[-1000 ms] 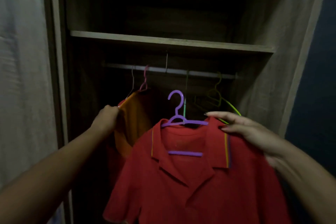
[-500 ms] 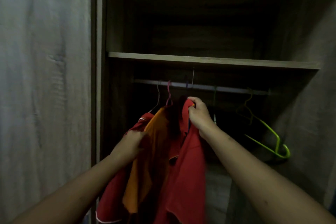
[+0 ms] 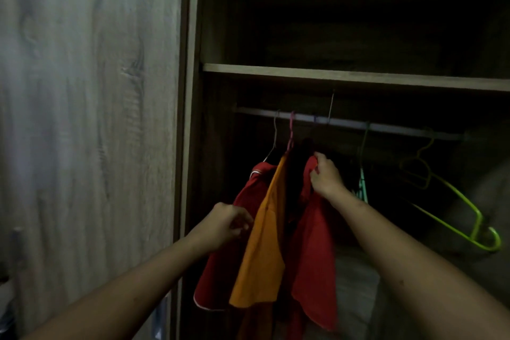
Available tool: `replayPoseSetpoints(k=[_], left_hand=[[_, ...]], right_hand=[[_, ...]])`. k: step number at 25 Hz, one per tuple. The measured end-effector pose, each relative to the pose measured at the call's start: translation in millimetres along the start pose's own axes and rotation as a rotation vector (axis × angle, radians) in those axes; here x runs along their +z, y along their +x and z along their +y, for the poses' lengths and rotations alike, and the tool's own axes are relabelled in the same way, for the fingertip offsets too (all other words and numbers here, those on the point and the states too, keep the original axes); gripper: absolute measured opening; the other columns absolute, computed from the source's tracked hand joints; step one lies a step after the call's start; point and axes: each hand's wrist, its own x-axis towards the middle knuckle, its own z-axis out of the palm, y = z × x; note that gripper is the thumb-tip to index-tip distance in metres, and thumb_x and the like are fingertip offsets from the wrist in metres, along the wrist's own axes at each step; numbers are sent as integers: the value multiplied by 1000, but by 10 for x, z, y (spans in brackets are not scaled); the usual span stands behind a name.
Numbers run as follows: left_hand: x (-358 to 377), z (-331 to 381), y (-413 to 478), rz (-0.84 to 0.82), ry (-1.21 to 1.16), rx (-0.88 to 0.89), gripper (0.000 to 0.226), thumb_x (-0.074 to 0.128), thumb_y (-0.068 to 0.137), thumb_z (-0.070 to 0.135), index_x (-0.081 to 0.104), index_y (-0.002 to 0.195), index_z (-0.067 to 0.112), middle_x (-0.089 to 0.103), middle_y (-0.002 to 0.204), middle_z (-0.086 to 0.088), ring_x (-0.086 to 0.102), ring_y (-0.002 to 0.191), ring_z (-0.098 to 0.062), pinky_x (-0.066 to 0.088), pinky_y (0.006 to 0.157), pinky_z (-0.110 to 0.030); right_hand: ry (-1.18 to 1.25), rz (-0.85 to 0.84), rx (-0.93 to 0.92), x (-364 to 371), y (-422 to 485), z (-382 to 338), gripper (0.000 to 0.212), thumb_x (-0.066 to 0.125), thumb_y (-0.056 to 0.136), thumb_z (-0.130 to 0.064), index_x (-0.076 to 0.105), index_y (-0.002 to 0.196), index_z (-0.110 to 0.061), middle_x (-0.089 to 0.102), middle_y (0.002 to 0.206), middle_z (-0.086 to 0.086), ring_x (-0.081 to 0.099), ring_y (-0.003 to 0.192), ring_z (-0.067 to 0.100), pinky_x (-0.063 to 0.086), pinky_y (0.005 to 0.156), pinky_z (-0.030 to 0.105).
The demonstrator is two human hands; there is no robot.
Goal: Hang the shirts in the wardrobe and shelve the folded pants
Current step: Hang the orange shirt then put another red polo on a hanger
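Three shirts hang side by side from the wardrobe rail [image 3: 392, 127]. The red polo shirt [image 3: 314, 251] is on the right, with my right hand [image 3: 325, 175] pinching its collar near the top. An orange shirt [image 3: 265, 243] hangs in the middle on a pink hanger [image 3: 291, 132]. Left of it is a red shirt with white trim [image 3: 220, 257] on a thin hanger. My left hand [image 3: 225, 225] grips the fabric of this left shirt at its shoulder. The purple hanger's hook is barely visible on the rail.
An empty lime-green hanger [image 3: 452, 204] dangles at the right end of the rail, and a pale green hanger [image 3: 363, 179] hangs just right of my right hand. A wooden shelf [image 3: 358, 78] runs above the rail. The wardrobe door panel [image 3: 91, 119] fills the left.
One second ago the red polo was held out in front of the wardrobe on its purple hanger; now it hangs on the rail beside the orange shirt. My left hand dropped lower.
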Motion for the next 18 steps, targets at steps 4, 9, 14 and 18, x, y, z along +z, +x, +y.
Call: replayPoseSetpoints(k=[4, 9, 14, 18], left_hand=[[37, 5, 1, -33, -31, -16, 33, 59, 88, 9, 61, 119, 22, 62, 114, 10, 59, 103, 4, 51, 87, -13], [123, 99, 8, -27, -57, -13, 31, 59, 89, 10, 61, 119, 19, 63, 117, 7, 60, 104, 2, 52, 89, -18], [189, 192, 37, -18, -106, 11, 33, 60, 89, 8, 61, 121, 14, 65, 114, 2, 61, 104, -2, 53, 89, -20], [256, 234, 25, -27, -115, 26, 32, 61, 88, 9, 62, 120, 14, 65, 114, 2, 61, 104, -2, 53, 90, -21]], right_hand=[[-43, -74, -16, -4, 52, 22, 57, 41, 93, -3, 24, 147, -10, 35, 145, 21, 37, 133, 35, 30, 109, 32], [241, 207, -8, -22, 62, 192, 50, 42, 89, 1, 45, 137, -10, 52, 133, 20, 48, 125, 33, 36, 110, 39], [201, 131, 38, -43, 70, 229, 52, 41, 89, 3, 37, 140, -7, 42, 139, 23, 44, 128, 35, 33, 110, 36], [68, 70, -21, 23, -135, 290, 58, 40, 90, 2, 24, 145, -5, 28, 142, 25, 31, 132, 39, 26, 111, 36]])
